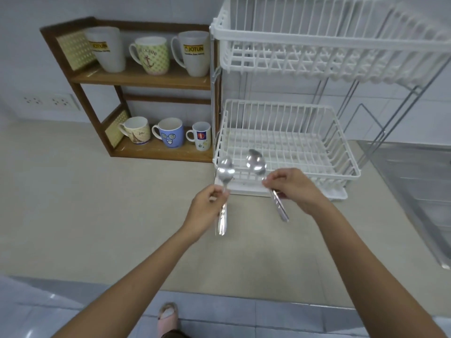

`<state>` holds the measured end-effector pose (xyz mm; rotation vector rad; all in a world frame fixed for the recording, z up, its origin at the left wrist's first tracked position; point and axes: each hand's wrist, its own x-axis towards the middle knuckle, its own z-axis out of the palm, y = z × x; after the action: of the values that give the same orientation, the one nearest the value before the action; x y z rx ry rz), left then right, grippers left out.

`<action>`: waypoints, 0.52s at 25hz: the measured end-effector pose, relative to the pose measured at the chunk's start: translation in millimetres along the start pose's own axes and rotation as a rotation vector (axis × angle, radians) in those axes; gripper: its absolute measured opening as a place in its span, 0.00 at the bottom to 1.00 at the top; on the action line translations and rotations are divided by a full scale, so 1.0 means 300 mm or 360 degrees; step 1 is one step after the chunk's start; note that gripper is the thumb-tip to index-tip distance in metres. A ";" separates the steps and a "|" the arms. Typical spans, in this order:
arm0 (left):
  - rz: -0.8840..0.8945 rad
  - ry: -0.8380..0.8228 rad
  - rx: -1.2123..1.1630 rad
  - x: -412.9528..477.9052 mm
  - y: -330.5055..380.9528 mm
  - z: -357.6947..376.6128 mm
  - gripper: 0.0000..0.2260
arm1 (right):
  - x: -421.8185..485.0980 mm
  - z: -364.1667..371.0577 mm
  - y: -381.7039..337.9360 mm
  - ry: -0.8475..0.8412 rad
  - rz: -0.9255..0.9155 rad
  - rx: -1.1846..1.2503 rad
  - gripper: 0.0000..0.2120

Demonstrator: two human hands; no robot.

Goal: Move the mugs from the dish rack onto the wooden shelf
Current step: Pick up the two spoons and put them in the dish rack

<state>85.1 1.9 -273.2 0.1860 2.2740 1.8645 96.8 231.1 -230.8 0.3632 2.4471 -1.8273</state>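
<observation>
The wooden shelf [144, 80] stands on the counter at the left, against the wall. Its top level holds three mugs: a white Jotun mug [107, 48], a green patterned mug [151, 56] and a second Jotun mug [195, 53]. Its bottom level holds a cream mug [136, 130], a blue face mug [170, 132] and a small white mug [201, 136]. The white two-tier dish rack [288, 140] beside it has no mugs in it. My left hand [207, 208] grips a steel spoon [224, 172]. My right hand [290, 186] grips another spoon [256, 162], both in front of the rack's lower basket.
A steel sink [415, 191] lies to the right of the rack. Wall sockets [48, 101] sit at the left above the beige counter [97, 203]. A foot in a pink slipper [168, 318] shows on the tiled floor below the counter edge.
</observation>
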 end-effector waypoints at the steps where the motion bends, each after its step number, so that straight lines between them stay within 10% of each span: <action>1: 0.0034 -0.0080 -0.0088 0.041 0.059 0.025 0.05 | 0.028 -0.040 -0.029 0.0124 -0.0036 0.0084 0.06; 13: -0.0522 -0.0092 -0.0053 0.626 0.215 0.219 0.07 | 0.493 -0.121 -0.032 0.0618 0.0289 0.0072 0.07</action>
<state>-84.5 118.6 -235.6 -0.1296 2.0846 1.7022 -45.7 285.1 -239.7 0.9940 2.4983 -1.8824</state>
